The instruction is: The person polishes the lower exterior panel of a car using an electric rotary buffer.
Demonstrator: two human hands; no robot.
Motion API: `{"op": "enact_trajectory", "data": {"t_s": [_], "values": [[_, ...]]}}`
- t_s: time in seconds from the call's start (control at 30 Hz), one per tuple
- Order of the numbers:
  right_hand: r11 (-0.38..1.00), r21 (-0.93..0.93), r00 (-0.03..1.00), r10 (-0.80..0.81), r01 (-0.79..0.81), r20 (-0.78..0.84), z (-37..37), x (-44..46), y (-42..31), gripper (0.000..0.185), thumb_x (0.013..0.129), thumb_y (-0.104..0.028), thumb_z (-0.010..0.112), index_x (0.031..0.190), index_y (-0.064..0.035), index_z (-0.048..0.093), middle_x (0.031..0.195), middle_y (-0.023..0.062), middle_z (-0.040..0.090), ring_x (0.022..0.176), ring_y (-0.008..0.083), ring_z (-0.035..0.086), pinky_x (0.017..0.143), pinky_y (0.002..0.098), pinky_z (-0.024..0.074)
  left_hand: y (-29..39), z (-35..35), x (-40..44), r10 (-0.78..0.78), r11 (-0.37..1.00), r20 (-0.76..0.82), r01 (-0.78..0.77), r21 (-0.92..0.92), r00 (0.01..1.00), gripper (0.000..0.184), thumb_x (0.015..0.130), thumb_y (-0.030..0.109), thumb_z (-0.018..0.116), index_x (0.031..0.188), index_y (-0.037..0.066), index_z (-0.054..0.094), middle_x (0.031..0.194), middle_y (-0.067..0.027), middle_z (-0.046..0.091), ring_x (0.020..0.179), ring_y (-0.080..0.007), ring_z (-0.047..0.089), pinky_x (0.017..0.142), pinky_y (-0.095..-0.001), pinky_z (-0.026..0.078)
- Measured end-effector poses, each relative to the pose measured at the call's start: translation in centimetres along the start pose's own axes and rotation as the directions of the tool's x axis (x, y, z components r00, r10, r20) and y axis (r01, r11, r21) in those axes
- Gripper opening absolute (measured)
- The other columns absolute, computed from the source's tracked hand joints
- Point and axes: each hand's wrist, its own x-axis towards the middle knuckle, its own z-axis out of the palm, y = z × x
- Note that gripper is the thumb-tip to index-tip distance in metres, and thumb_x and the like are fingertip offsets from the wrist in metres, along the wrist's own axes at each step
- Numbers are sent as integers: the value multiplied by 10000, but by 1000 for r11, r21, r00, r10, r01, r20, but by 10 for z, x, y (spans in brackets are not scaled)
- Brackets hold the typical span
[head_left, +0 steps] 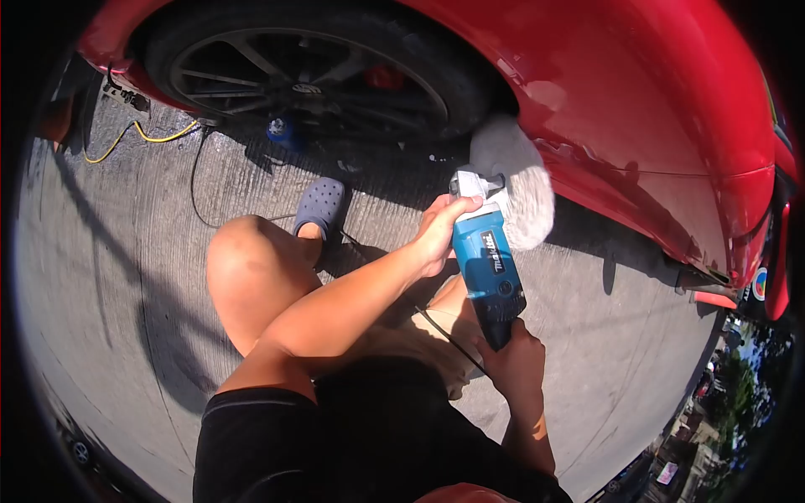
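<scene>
My left hand (436, 235) is closed around the metal head of a blue and black Makita polisher (485, 260). At its rear end, my right hand (515, 360) is wrapped round the black handle. A round, fluffy white polishing pad (518, 184) is fitted to the tool and faces the red car body (620, 101), beside the lower panel behind the wheel. Whether the pad touches the paint I cannot tell. The power cord (449, 335) runs from the handle past my legs.
The car's wheel (306, 84) with dark spokes stands at the top. A blue bottle (282, 132) lies in its shadow. A yellow cable (138, 134) crosses the concrete ground (109, 277) at upper left. My foot wears a blue clog (319, 206).
</scene>
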Motion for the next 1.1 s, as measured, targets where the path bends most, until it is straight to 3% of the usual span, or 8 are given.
{"op": "enact_trajectory", "data": {"t_s": [0.33,0.47,0.63,0.67,0.77,0.8,0.83,1.1], "values": [[998,56,998,28,-25,-62,15,-15,-1,488,750,-327,907,954,5,613,830,256,731,804,465,739,724,519,595,-6,-8,0,69,996,132,-60,-67,989,503,937,448,731,1258,98,564,1158,-86,654,1088,-223,685,902,-448,568],[992,74,995,98,-99,20,7,-6,-7,490,739,-315,900,965,13,616,896,267,745,867,458,746,761,513,599,-4,-9,-4,-3,1000,-1,3,9,1000,607,871,493,775,1265,87,554,1178,-107,662,1034,-221,706,856,-449,573],[995,87,999,-41,40,6,30,29,30,460,719,-257,868,1013,13,638,945,289,749,889,465,743,794,510,598,-29,-41,23,-123,989,-63,127,74,990,768,817,538,806,1326,52,498,1222,-152,670,986,-251,730,835,-483,581],[995,75,998,-61,59,15,36,36,37,453,715,-244,860,1021,11,644,949,292,748,892,467,742,799,510,597,-35,-38,25,-106,990,-205,122,69,973,824,801,537,821,1347,27,471,1233,-166,668,1045,-284,727,877,-524,577],[1000,-13,1000,-5,5,-22,47,45,48,414,713,-216,845,1006,1,649,913,293,741,891,480,732,792,518,594,-34,-24,20,-45,996,-258,63,60,965,854,782,538,836,1355,30,457,1254,-187,655,1079,-293,721,908,-549,572],[1000,-13,999,21,-21,-27,46,46,51,395,716,-197,830,1007,-1,649,909,288,743,886,484,731,793,524,593,-35,-23,21,-53,995,-215,69,68,975,889,772,534,844,1375,35,424,1282,-205,635,1100,-306,712,914,-548,570],[999,-12,998,49,-49,-31,45,45,55,377,718,-179,815,1007,-4,648,906,283,744,881,487,730,794,530,591,-36,-20,25,-55,996,-256,70,47,965,880,744,434,874,1366,62,374,1196,-209,655,933,-278,758,710,-420,637],[998,21,979,60,-57,-193,49,26,80,260,704,-127,777,888,-26,624,817,272,719,794,482,716,723,530,583,-31,17,13,-28,994,-169,45,100,985,883,743,422,888,1359,51,376,1231,-184,609,1061,-280,703,802,-444,614]]}}
